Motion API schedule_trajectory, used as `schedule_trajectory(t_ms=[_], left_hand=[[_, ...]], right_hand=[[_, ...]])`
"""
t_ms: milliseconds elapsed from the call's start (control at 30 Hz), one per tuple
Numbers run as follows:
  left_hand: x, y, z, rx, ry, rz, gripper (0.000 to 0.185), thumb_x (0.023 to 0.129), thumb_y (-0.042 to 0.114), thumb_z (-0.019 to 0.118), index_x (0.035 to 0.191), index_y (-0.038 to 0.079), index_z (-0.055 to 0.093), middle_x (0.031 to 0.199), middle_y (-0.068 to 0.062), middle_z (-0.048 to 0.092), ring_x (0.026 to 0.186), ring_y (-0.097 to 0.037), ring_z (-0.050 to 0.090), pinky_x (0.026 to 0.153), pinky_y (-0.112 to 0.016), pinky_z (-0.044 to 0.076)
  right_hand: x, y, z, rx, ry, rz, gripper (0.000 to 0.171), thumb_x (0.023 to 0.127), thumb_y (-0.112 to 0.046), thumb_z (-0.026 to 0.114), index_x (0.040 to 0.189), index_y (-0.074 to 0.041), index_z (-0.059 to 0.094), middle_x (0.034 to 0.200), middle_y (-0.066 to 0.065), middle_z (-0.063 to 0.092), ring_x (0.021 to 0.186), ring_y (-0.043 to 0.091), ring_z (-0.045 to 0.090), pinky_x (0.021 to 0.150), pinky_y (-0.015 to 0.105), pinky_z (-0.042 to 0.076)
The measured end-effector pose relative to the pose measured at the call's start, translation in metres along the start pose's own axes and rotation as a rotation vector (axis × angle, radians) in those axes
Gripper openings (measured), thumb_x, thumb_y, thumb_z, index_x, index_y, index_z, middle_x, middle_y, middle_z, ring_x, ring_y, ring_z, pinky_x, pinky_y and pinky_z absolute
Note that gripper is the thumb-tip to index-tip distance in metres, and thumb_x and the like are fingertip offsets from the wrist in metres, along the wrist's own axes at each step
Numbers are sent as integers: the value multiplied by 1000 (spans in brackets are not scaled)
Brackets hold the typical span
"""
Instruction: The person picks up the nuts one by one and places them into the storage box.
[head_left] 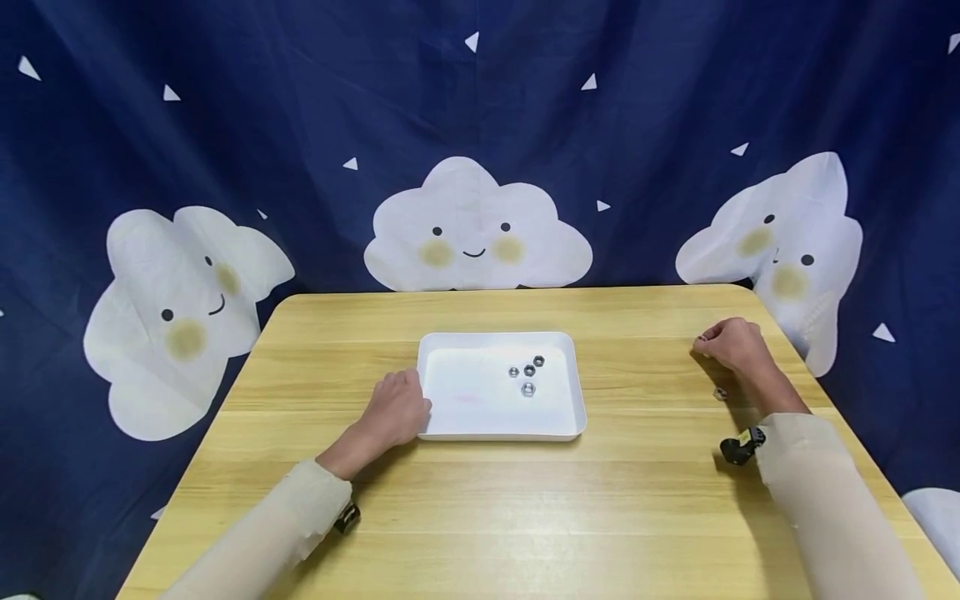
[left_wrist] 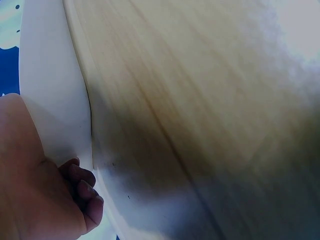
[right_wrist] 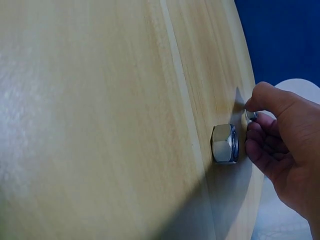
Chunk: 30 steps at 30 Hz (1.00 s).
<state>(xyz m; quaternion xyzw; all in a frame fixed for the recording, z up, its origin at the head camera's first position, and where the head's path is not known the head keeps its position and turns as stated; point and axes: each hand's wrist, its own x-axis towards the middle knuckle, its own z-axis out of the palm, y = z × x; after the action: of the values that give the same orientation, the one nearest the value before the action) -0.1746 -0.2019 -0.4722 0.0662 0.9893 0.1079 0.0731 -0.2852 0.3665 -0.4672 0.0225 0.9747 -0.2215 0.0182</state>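
A shallow white tray point(head_left: 465, 417) lies mid-table in the head view, with several metal hex nuts point(head_left: 528, 389) in its right half. At the tray's left wall, my left hand point(head_left: 395, 407) grips the rim; its curled fingers point(left_wrist: 86, 190) show beside the white wall in the left wrist view. Far to the right, my right hand point(head_left: 737, 343) pinches a small hex nut point(right_wrist: 250, 115) between thumb and fingertips, just above the table. Another hex nut point(head_left: 720, 393), large in the right wrist view, stands on the wood near that hand.
The wooden table point(head_left: 510, 517) ends close beyond the right hand, at its right edge. A dark blue curtain point(head_left: 480, 100) with cloud prints hangs behind the table. Black wrist cameras point(head_left: 742, 447) sit at both cuffs.
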Motion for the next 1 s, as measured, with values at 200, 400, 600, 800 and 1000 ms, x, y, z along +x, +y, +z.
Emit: schedule_trajectory(t_ms=[200, 400, 600, 800, 1000], left_hand=[[1, 0, 1, -1, 1, 9, 28, 100, 25, 52, 105, -2, 53, 92, -11, 51, 91, -30, 47, 84, -42, 40], [1, 0, 0, 1, 7, 17, 27, 99, 25, 51, 103, -1, 53, 90, -11, 50, 89, -29, 47, 81, -41, 39], [1, 0, 0, 4, 1, 11, 26, 99, 25, 52, 104, -1, 53, 91, -10, 51, 90, -29, 48, 81, -40, 39], [1, 1, -1, 0, -3, 11, 26, 99, 24, 51, 104, -1, 52, 91, -11, 50, 90, -30, 47, 81, -40, 38], [1, 1, 0, -2, 6, 12, 26, 98, 24, 51, 104, -1, 53, 91, -10, 50, 92, -30, 48, 83, -41, 39]], right_hand=[[-3, 0, 1, 1, 19, -20, 26, 84, -25, 76, 85, 1, 76, 82, 14, 75, 80, 29, 65, 63, 26, 44], [-5, 1, 1, 32, 38, -36, 27, 85, -24, 77, 88, 3, 76, 78, 12, 75, 76, 28, 65, 61, 27, 45], [-4, 1, 1, 44, 44, -35, 28, 85, -24, 79, 89, 4, 77, 76, 11, 75, 73, 23, 64, 60, 27, 45], [-5, -2, 3, 58, 37, -48, 29, 84, -25, 80, 93, 3, 78, 82, 14, 77, 77, 26, 67, 63, 27, 46], [-7, -10, 7, 76, 50, -91, 27, 83, -23, 81, 94, 2, 78, 90, 17, 78, 77, 21, 65, 66, 27, 47]])
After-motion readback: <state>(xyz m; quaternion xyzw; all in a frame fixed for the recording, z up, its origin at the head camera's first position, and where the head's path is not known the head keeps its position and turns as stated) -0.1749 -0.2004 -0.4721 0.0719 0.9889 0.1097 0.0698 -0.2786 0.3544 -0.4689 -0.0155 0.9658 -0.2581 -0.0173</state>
